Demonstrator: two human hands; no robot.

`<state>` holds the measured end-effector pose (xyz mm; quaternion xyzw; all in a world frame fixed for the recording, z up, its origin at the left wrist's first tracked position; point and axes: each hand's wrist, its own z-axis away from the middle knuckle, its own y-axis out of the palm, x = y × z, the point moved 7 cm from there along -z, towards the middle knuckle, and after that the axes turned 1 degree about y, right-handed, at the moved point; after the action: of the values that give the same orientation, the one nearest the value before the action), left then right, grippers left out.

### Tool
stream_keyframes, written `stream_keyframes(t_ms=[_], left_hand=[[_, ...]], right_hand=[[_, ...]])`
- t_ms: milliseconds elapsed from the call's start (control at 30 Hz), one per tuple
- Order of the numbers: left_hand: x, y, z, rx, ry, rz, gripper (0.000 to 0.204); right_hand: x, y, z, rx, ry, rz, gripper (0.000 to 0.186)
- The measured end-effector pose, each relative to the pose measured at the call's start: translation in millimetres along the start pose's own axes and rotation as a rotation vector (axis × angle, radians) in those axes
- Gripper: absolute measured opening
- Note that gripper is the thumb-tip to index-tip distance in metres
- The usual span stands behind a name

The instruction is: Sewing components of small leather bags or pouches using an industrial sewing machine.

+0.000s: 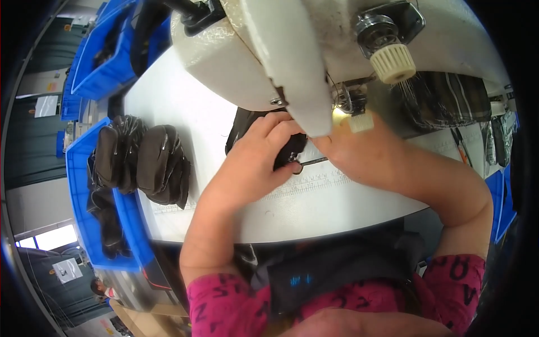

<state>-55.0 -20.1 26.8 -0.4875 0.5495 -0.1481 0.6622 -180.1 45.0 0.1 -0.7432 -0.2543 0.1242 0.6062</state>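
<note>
My left hand (252,154) is closed on a black fabric pouch (240,126), its fingers curled over the top and its thumb at the near edge. A bit of zipper shows on the pouch beside the thumb. Across from it, my right hand (368,154) is at the pouch's right side, beneath the head of a white sewing machine (297,62). The machine head hides most of the right fingers, so their grip cannot be made out. A small lamp glows by the needle area, which is partly covered.
Several dark zippered pouches (160,163) are piled at the table's left, partly over a blue bin (126,230). More blue bins (104,70) stand at the far left. Dark striped fabric (449,101) lies right of the machine, near pens (461,147). A printed ruler (314,184) runs along the white tabletop (314,210).
</note>
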Motion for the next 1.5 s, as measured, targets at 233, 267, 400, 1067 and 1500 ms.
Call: stream_keyframes(t_ms=[233,267,400,1067,1500], left_hand=[[18.4,-6.5,4.5,0.013,-0.396,0.325,0.038],[22.0,-5.7,4.7,-0.006,-0.396,0.31,0.036],[27.9,-1.0,4.3,-0.04,-0.371,0.304,0.034],[-18.3,6.7,-2.7,-0.16,0.13,-0.358,0.045],[-4.4,-1.9,-2.3,-0.227,0.043,-0.264,0.025]], right_hand=[[2.0,-6.0,0.0,-0.076,0.003,0.022,0.029],[2.4,-7.1,-0.9,-0.091,0.001,-0.021,0.032],[10.5,1.4,-6.1,0.041,-0.014,0.02,0.036],[45.6,-8.3,4.1,-0.174,-0.189,0.095,0.032],[9.5,-8.5,1.5,-0.029,-0.015,0.231,0.03]])
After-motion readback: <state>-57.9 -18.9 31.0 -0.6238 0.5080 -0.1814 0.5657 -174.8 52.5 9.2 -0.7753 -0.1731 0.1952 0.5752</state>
